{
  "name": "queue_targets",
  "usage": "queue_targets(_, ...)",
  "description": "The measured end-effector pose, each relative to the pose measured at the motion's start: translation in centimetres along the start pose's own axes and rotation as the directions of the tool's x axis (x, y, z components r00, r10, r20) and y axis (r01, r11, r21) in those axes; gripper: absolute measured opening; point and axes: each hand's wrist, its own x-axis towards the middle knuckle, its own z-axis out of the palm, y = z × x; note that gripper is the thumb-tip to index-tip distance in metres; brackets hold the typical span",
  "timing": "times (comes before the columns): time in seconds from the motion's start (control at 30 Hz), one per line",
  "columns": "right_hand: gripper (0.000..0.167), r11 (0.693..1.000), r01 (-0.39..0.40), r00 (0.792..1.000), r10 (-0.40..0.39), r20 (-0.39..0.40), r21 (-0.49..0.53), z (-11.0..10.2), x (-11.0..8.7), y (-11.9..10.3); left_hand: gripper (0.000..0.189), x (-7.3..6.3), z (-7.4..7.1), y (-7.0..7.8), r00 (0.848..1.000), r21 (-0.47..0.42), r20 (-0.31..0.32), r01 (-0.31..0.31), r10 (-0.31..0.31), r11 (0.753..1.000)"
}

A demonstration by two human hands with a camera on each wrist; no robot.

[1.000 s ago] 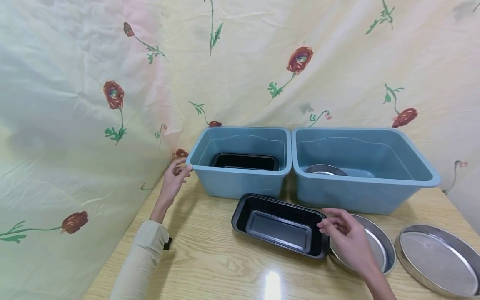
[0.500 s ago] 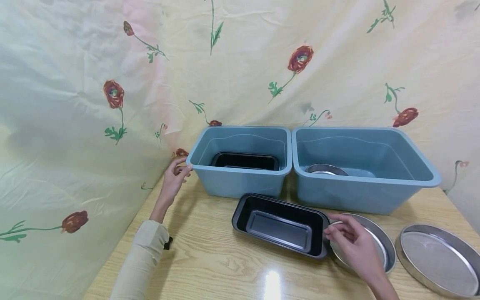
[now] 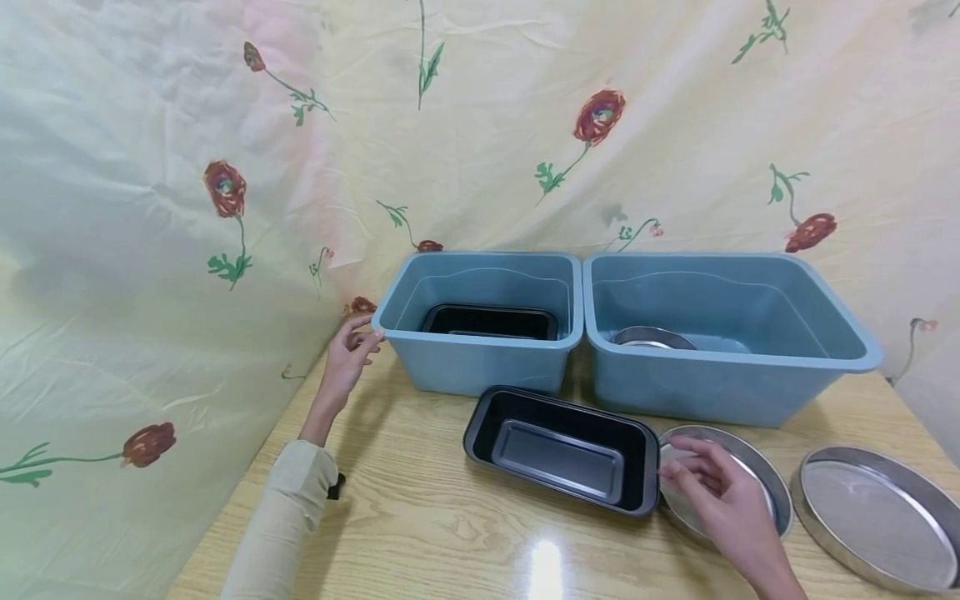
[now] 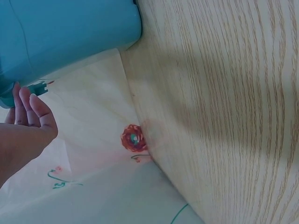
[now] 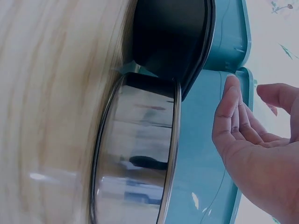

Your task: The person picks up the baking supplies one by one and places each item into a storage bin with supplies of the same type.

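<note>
My left hand (image 3: 347,358) holds the rim at the near left corner of the left blue bin (image 3: 480,367). Its fingers also show against that rim in the left wrist view. A black loaf pan (image 3: 558,458) lies on the table before the bins. To its right is a round metal cake pan (image 3: 757,475), with my right hand (image 3: 723,500) above it, fingers loosely bent and holding nothing. The right wrist view has the thumb apart from the fingers. Another round cake pan (image 3: 877,517) lies farther right.
Inside the left bin sits a black loaf pan (image 3: 491,321). A round metal pan (image 3: 652,337) rests in the right blue bin (image 3: 697,387). Both bins stand side by side on the wooden table (image 3: 420,517), against a flowered cloth (image 3: 480,150).
My right hand has drawn away from the black loaf pan's right end, moving right over the round cake pan. My left hand has stayed at the bin rim.
</note>
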Motion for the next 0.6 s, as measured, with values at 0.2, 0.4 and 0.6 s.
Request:
queue_targets(0.2, 0.026, 0.999, 0.034, 0.999, -0.034, -0.022, 0.011, -0.2, -0.4, 0.7, 0.043, 0.2, 0.0, -0.2, 1.000, -0.002, -0.008, 0.001, -0.001, 1.000)
queue_targets(0.4, 0.027, 1.000, 0.003, 1.000, -0.003, -0.009, -0.003, -0.3, -0.6, 0.9, 0.044, 1.2, -0.2, -2.2, 1.000, -0.005, -0.021, -0.009, 0.009, 1.000)
queue_targets(0.6, 0.029, 1.000, -0.012, 1.000, 0.012, 0.009, -0.007, -0.2, -0.8, 0.9, 0.046, 1.8, -0.3, -3.2, 1.000, -0.009, -0.019, 0.015, -0.015, 1.000)
